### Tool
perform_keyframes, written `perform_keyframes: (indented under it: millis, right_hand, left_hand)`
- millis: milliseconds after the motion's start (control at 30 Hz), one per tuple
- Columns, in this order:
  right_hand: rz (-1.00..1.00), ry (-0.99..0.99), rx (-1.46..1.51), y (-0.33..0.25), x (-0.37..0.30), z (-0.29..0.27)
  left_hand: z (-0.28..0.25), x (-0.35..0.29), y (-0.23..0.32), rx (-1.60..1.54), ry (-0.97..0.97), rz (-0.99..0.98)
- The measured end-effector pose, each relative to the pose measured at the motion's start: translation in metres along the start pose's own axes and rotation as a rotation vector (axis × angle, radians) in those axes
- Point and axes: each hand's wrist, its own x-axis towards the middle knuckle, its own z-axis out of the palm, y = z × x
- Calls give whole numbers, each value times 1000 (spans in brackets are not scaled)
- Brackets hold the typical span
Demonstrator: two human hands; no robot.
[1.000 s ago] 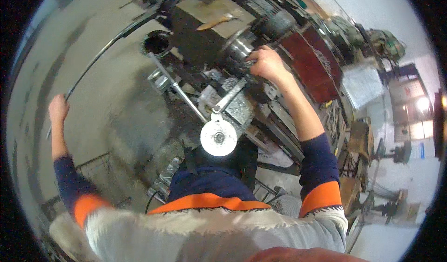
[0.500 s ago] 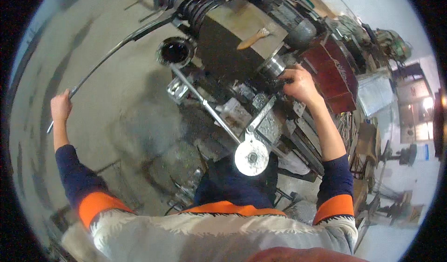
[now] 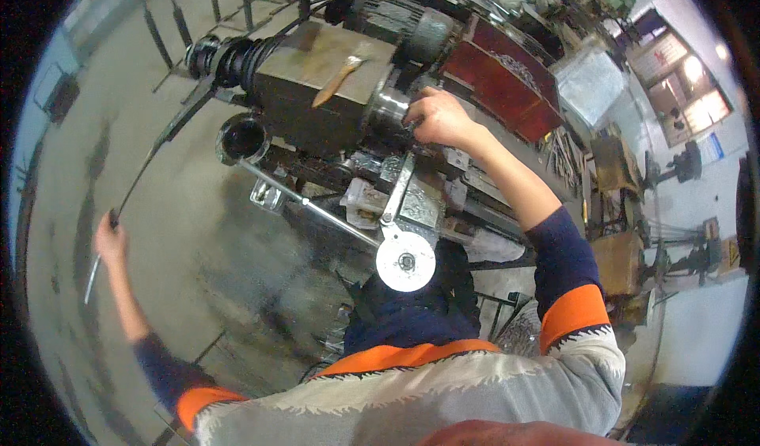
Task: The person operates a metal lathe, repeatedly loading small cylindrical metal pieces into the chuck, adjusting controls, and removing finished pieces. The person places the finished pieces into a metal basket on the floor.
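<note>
My left hand (image 3: 111,244) is wrapped around a long thin metal lever (image 3: 141,173), whose end sticks out below the fist. The lever runs up to the black ribbed end of the spindle (image 3: 237,62) on a machine headstock (image 3: 305,66). At the headstock's other end is a shiny metal chuck (image 3: 389,113). My right hand (image 3: 443,117) has its fingers curled against the chuck's face; what they pinch there is hidden. A wooden-handled brush (image 3: 336,85) lies on top of the headstock.
Close to my body is a white disc (image 3: 392,265) with a lever arm (image 3: 400,188) and a slanting rod (image 3: 305,201). A dark round opening (image 3: 242,139) lies left of the headstock. Beyond my right hand sit a red metal box (image 3: 495,81) and a motor (image 3: 396,18).
The view has turned, so the machine appears farther left and higher. My left hand still grips the lever and now appears lower in the picture. My right hand stays at the chuck.
</note>
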Motion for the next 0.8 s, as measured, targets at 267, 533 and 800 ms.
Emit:
perform_keyframes:
  millis: [267, 533, 800]
  right_hand:
    - [-128, 607, 171, 12, -100, -23]
    - [446, 527, 319, 106, -305, 46]
    - [1231, 329, 158, 227, -525, 155]
  left_hand:
    - [161, -83, 248, -654, -564, -124]
    - [165, -30, 263, 98, -763, 525]
    - [113, -60, 267, -475, -717, -16]
